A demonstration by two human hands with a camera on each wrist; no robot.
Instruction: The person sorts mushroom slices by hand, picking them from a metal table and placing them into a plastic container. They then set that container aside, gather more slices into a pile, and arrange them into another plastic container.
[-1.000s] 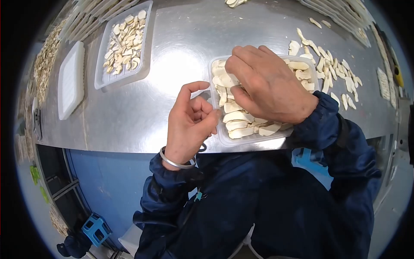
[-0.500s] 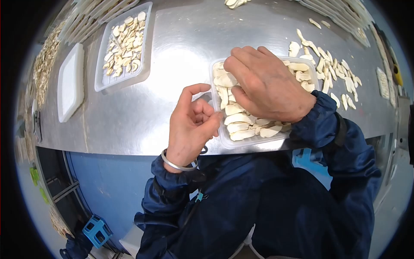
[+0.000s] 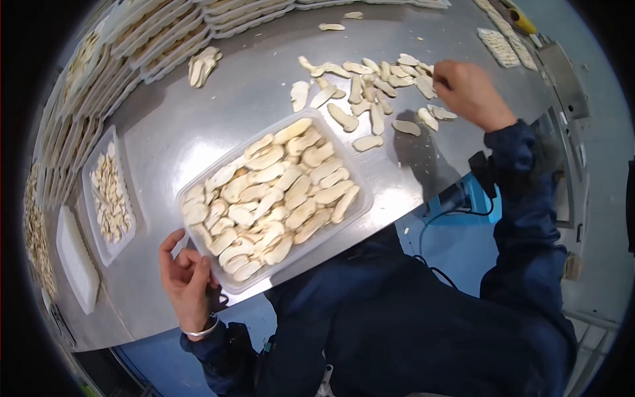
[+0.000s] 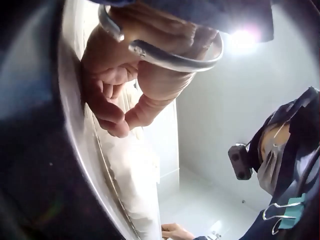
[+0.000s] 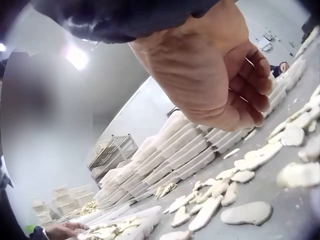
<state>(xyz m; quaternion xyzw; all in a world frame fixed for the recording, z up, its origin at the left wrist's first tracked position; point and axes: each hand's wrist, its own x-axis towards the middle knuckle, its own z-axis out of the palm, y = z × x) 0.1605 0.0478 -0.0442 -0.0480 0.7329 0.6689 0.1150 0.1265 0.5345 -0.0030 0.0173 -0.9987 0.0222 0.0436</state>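
A clear plastic tray [image 3: 362, 193] full of pale mushroom slices [image 3: 268, 198] in close rows lies near the table's front edge in the head view. My left hand [image 3: 185, 284] is at its left corner, fingers loosely bent and thumb beside the rim. In the left wrist view, the left hand's [image 4: 120, 95] thumb and fingertips come together close to the tray's side. My right hand [image 3: 469, 92] is at the right end of a scatter of loose mushroom slices [image 3: 370, 92]. In the right wrist view the right hand's [image 5: 210, 80] fingers are loosely curled, no slice showing between them.
Stacked filled trays [image 3: 165, 40] line the table's back left. A tray of smaller pieces [image 3: 109, 198] and a white tray [image 3: 76, 258] stand at the left. A small clump of slices [image 3: 204, 66] lies behind. Another filled tray [image 3: 499, 47] is at the far right.
The head view has turned to the right. My right hand has left the tray and moved right to the loose slices, uncovering the rows. My left hand stays at the tray's left side.
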